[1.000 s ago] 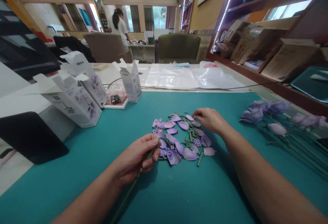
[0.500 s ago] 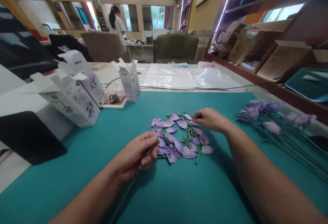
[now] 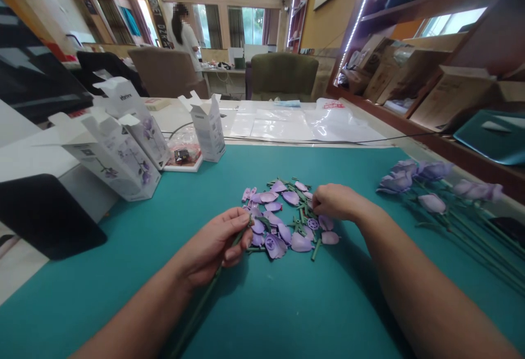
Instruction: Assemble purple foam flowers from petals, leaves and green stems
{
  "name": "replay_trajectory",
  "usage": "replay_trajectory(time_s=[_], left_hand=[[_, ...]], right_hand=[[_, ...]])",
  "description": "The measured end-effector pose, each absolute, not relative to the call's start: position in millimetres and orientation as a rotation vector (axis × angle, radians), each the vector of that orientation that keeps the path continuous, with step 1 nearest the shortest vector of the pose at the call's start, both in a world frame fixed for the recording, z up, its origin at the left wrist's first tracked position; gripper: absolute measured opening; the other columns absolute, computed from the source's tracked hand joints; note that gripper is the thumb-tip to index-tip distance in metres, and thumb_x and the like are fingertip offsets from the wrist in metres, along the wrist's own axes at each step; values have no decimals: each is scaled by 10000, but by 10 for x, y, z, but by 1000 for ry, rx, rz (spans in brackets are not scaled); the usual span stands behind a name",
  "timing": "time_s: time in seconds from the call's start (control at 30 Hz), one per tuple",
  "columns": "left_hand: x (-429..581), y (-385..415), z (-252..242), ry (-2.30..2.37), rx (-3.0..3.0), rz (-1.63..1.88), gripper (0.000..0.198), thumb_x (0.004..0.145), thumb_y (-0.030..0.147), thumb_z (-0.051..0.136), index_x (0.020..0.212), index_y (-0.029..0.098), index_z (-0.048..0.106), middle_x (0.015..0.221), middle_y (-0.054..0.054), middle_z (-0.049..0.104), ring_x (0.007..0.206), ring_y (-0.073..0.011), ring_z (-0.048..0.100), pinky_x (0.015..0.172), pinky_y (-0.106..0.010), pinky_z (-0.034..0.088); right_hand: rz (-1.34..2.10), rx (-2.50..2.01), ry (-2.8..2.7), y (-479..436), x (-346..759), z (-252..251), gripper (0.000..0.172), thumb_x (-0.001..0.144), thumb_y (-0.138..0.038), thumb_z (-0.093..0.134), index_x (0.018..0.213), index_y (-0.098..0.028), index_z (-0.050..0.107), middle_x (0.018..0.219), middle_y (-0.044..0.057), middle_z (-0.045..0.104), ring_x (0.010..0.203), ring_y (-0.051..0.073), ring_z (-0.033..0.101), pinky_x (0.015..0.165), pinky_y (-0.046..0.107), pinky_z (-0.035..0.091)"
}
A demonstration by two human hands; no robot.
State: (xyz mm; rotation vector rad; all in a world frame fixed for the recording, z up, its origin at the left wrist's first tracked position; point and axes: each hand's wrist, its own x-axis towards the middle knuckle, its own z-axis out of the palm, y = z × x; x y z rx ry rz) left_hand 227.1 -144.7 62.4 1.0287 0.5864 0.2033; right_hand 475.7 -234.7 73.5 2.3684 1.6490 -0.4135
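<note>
- Left hand, thumb uppermost, pinches one slanting stem.
- Right hand, knuckles up, fingers bunched beside over a dozen petals; its grip cannot be told.

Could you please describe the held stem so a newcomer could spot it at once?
On the teal mat, left of the pile of purple and green pieces, find the left hand. The stem is the long green rod in its grip, slanting toward the bottom edge. Unlike the flowers lying at right, it shows no bloom.
</note>
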Motion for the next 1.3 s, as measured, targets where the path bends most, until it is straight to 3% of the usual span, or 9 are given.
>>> replay_trajectory(time_s=[0.57,0.77,0.9,1.0,1.13,1.3], left_hand=[[2270,-1463,631,592,1041,192,176,873,288,511,775,187,406,554,56,529,315,-6,258,313,-112,212],[2256,-1441,619,572,1027,203,192,859,293,534,764,188,404,545,58,529,314,-7,264,310,-110,210],[2233,-1418,713,529,1020,293,209,855,286,541,741,184,397,546,58,535,312,-3,263,311,-107,210],[2202,-1410,864,488,1035,441,190,852,277,541,750,184,410,548,58,539,315,-7,275,314,-109,215],[2186,-1450,1091,397,1094,650,150,845,263,545,773,185,439,536,57,545,317,-16,297,319,-116,220],[2293,-1541,1183,274,1175,919,134,853,273,534,802,187,445,551,59,557,343,-25,351,351,-136,259]], right_hand=[[-400,2394,1584,-2292,4679,665,164,665,-173,577,734,-169,725,740,128,705,701,238,653,511,264,343],[-455,2516,1703,-2305,4715,747,164,685,-196,523,748,-186,674,768,62,691,684,175,609,529,245,361],[-730,2829,1997,-2334,4695,836,47,685,-212,524,661,-185,555,652,4,589,594,122,509,528,235,373],[-1062,2973,2184,-2344,4625,866,82,674,-250,576,713,-187,540,616,-25,522,552,106,455,503,238,362],[-1295,3056,2361,-2340,4463,946,213,672,-306,642,836,-176,604,664,-9,553,578,112,487,515,249,383],[-1339,3054,2669,-2301,4136,1186,191,663,-313,697,771,-173,626,682,14,603,590,118,524,516,255,411]])
